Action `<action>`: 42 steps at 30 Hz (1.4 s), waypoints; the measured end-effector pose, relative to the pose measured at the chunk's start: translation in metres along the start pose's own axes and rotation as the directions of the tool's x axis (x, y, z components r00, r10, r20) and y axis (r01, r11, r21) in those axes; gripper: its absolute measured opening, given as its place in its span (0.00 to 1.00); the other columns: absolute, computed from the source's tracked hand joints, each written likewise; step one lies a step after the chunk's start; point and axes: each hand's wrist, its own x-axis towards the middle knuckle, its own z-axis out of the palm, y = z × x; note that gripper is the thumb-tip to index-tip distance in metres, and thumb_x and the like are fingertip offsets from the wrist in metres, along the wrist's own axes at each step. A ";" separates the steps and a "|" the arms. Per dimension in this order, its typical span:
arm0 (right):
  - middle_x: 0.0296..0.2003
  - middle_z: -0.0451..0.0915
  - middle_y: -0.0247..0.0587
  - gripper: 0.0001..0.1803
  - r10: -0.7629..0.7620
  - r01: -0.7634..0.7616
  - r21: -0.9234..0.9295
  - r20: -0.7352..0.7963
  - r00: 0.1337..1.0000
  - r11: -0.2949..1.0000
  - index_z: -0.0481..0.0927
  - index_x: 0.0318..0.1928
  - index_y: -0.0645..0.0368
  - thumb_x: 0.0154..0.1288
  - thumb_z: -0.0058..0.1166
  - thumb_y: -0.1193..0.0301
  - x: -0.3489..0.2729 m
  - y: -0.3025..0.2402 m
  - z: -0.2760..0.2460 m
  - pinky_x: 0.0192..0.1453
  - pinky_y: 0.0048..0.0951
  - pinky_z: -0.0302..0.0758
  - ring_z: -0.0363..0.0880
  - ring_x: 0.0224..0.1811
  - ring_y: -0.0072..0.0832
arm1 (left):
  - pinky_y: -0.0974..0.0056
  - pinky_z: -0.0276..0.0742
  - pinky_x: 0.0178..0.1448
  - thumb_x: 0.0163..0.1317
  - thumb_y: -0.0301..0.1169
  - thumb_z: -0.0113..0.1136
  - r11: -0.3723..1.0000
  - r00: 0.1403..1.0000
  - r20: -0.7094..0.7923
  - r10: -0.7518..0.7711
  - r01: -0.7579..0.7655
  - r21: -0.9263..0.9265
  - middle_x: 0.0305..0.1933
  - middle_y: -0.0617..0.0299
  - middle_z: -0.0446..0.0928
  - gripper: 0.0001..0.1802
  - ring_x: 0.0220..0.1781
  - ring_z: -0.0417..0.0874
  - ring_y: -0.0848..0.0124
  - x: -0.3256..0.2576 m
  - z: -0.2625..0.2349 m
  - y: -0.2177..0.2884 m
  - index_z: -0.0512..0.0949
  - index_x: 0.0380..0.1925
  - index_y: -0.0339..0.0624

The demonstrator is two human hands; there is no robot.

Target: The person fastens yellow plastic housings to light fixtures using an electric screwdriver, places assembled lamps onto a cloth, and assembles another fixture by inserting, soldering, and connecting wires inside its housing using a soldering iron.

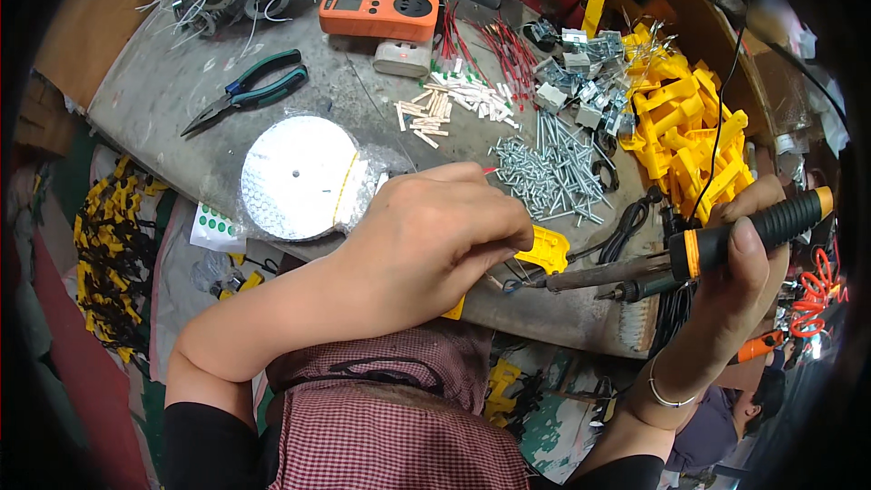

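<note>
In my right hand (748, 249) is a soldering iron (617, 272) with a black ribbed grip and orange rings, fingers wrapped round the handle. Its darkened metal barrel points left. My left hand (445, 240) is closed at the near table edge, fingertips pinched together and what they hold hidden. Just beyond those fingertips lies a yellow plastic housing (547, 250). Thin wires (513, 285) stick out below the housing, close to the iron's tip. Behind the barrel, a dark pointed tool (640, 288) rests along the table edge.
Loose screws (549, 163), a heap of yellow plastic parts (685, 118) and metal-and-white components (581, 73) lie beyond my hands. Farther left are pliers (249, 91), a bubble-wrapped round reel (295, 172) and an orange meter (376, 11). Another person (726, 422) is at the lower right.
</note>
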 end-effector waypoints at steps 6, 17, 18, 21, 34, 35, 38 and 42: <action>0.24 0.63 0.26 0.22 -0.045 0.045 0.005 0.002 0.999 0.999 0.71 0.33 0.60 0.52 0.61 0.54 0.001 0.006 0.002 0.25 0.16 0.51 0.58 0.22 0.12 | 0.60 0.76 0.41 0.50 0.20 0.69 1.000 1.000 -0.010 -0.022 0.022 0.003 0.31 0.59 0.80 0.09 0.34 0.81 0.60 -0.002 0.002 -0.001 0.81 0.33 0.40; 0.25 0.63 0.27 0.21 0.000 -0.001 0.029 0.055 0.998 1.000 0.71 0.33 0.59 0.53 0.62 0.55 0.002 0.008 -0.002 0.26 0.15 0.52 0.58 0.23 0.12 | 0.60 0.76 0.39 0.50 0.20 0.69 1.000 1.000 -0.009 -0.016 0.016 -0.011 0.30 0.59 0.80 0.10 0.35 0.80 0.60 -0.003 0.008 -0.004 0.81 0.33 0.40; 0.25 0.63 0.27 0.21 0.008 -0.010 0.031 0.049 0.999 0.999 0.71 0.33 0.59 0.52 0.62 0.55 0.002 0.008 -0.003 0.26 0.15 0.52 0.58 0.23 0.12 | 0.60 0.76 0.38 0.50 0.20 0.69 1.000 1.000 -0.017 -0.009 0.009 -0.011 0.30 0.59 0.80 0.10 0.35 0.80 0.60 -0.002 0.008 -0.004 0.81 0.33 0.40; 0.25 0.63 0.27 0.21 -0.002 0.000 0.032 0.056 0.998 0.999 0.71 0.33 0.60 0.52 0.62 0.56 0.003 0.010 -0.007 0.26 0.15 0.52 0.58 0.23 0.12 | 0.60 0.76 0.37 0.49 0.20 0.69 1.000 0.999 -0.032 0.006 -0.006 -0.004 0.30 0.59 0.79 0.10 0.34 0.80 0.60 -0.001 0.008 -0.004 0.81 0.33 0.40; 0.25 0.64 0.27 0.21 -0.006 0.003 0.050 0.056 0.998 0.999 0.71 0.34 0.60 0.54 0.63 0.56 0.000 0.007 -0.004 0.24 0.14 0.54 0.60 0.21 0.12 | 0.60 0.76 0.37 0.49 0.21 0.70 1.000 1.000 -0.013 0.003 -0.003 0.016 0.30 0.60 0.80 0.10 0.34 0.80 0.61 -0.001 0.010 -0.004 0.81 0.33 0.41; 0.25 0.64 0.27 0.21 -0.005 0.002 0.049 0.056 0.998 0.999 0.71 0.34 0.60 0.54 0.63 0.56 0.000 0.006 -0.004 0.24 0.14 0.54 0.60 0.21 0.12 | 0.60 0.76 0.37 0.49 0.21 0.70 1.000 1.000 -0.013 0.002 -0.002 0.015 0.30 0.60 0.80 0.10 0.34 0.80 0.61 -0.002 0.010 -0.005 0.81 0.33 0.41; 0.26 0.64 0.27 0.21 -0.009 0.009 0.028 0.023 1.000 1.000 0.71 0.34 0.60 0.54 0.62 0.55 0.000 0.008 -0.003 0.26 0.14 0.54 0.60 0.23 0.12 | 0.60 0.76 0.38 0.49 0.21 0.70 1.000 0.998 -0.058 0.025 -0.024 0.002 0.30 0.59 0.80 0.10 0.34 0.80 0.61 -0.003 0.004 -0.003 0.81 0.33 0.40; 0.26 0.63 0.27 0.22 -0.101 0.101 -0.010 -0.040 0.994 0.995 0.71 0.34 0.60 0.54 0.60 0.54 0.004 0.014 -0.004 0.26 0.14 0.53 0.59 0.23 0.12 | 0.61 0.75 0.39 0.49 0.19 0.69 0.997 1.000 -0.017 -0.019 0.020 0.077 0.30 0.58 0.80 0.11 0.33 0.80 0.60 -0.007 -0.013 0.005 0.81 0.33 0.39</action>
